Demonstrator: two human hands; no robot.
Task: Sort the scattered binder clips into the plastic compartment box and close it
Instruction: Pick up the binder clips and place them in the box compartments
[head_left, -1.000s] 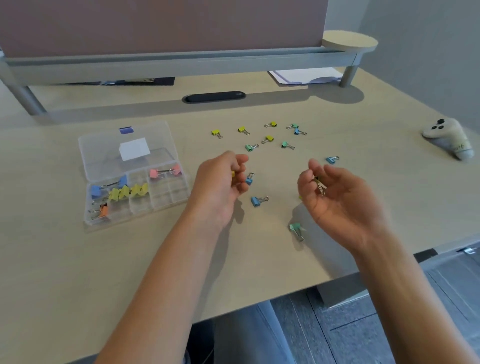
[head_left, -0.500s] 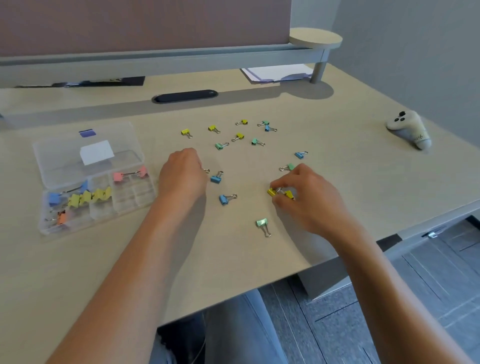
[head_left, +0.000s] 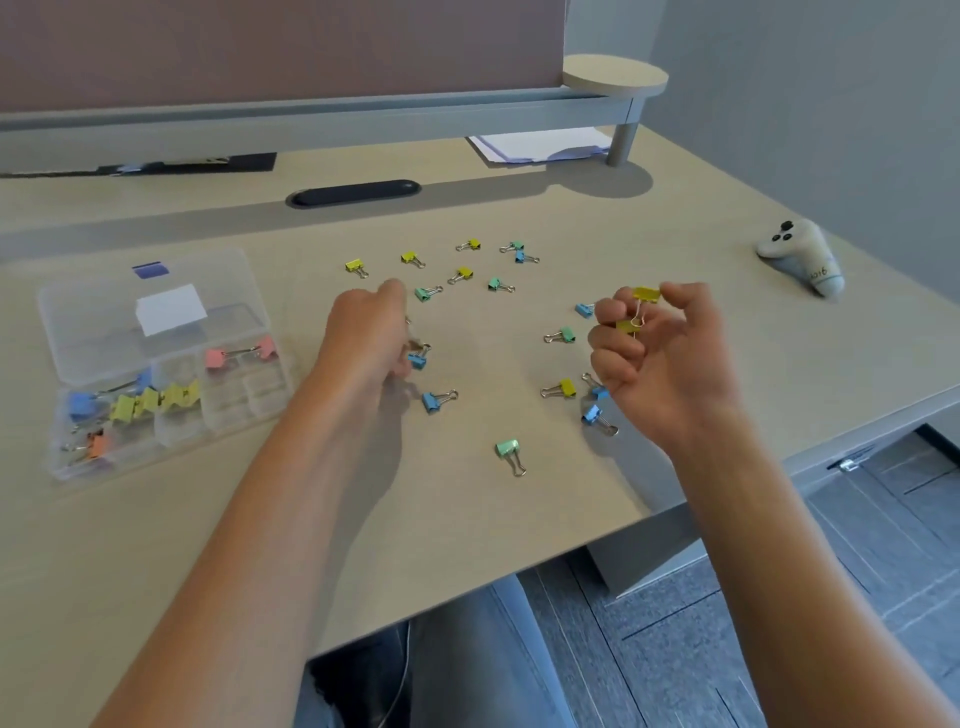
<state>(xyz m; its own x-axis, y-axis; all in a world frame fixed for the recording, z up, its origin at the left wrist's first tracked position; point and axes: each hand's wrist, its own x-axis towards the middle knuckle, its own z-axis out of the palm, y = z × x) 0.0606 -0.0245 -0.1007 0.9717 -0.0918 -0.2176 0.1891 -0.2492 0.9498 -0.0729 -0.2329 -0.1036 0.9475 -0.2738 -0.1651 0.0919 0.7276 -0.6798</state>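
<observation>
Both bare forearms reach in from the bottom edge. The left hand (head_left: 366, 332) is knuckles-up with its fingers curled under, low over the table; can't tell if it's actually holding anything. The right hand (head_left: 657, 353) is raised a bit, palm turned inward, fingers curled, thumb and fingertips pinching a yellow clip (head_left: 645, 294) with a second yellow one tucked lower in the fingers.

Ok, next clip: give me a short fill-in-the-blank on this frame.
1. The right hand holds clips coloured ____.
2. The clear plastic compartment box has its lid ____.
3. The two pink binder clips lie in the ____.
4. The white game controller lies on the person's ____ side.

Missing: yellow; open; box; right
</observation>
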